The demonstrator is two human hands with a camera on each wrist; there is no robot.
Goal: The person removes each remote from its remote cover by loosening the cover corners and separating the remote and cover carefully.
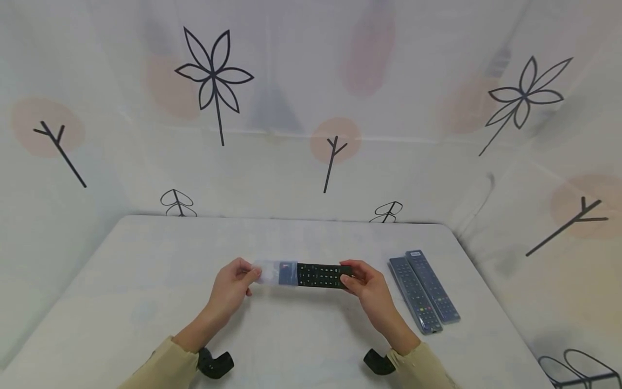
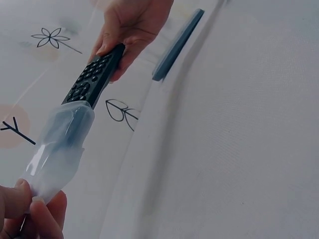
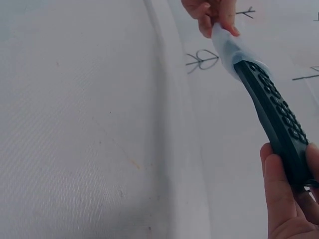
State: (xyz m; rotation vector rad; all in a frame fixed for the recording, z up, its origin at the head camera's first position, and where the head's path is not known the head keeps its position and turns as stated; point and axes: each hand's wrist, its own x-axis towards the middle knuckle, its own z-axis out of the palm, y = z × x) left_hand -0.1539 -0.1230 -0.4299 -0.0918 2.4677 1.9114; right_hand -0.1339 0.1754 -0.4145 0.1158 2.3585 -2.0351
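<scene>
A black remote control [image 1: 320, 275] is held level above the table, its left end inside a clear plastic sleeve [image 1: 272, 273]. My left hand [image 1: 232, 286] pinches the sleeve's far left end between thumb and fingers. The right hand [image 1: 369, 289] grips the bare right end of the remote, thumb on the button side. In the left wrist view the sleeve [image 2: 62, 144] covers one end of the remote and hangs past it, loose and crumpled. The right wrist view shows the fingers [image 3: 279, 189] under the remote [image 3: 276, 109].
On the right of the white table [image 1: 146, 302] lie two more remotes side by side, one nearer [image 1: 415, 294] and one farther right [image 1: 432, 286], both with a bluish, shiny covering. A patterned cloth wall [image 1: 291, 178] stands behind the table and along its sides.
</scene>
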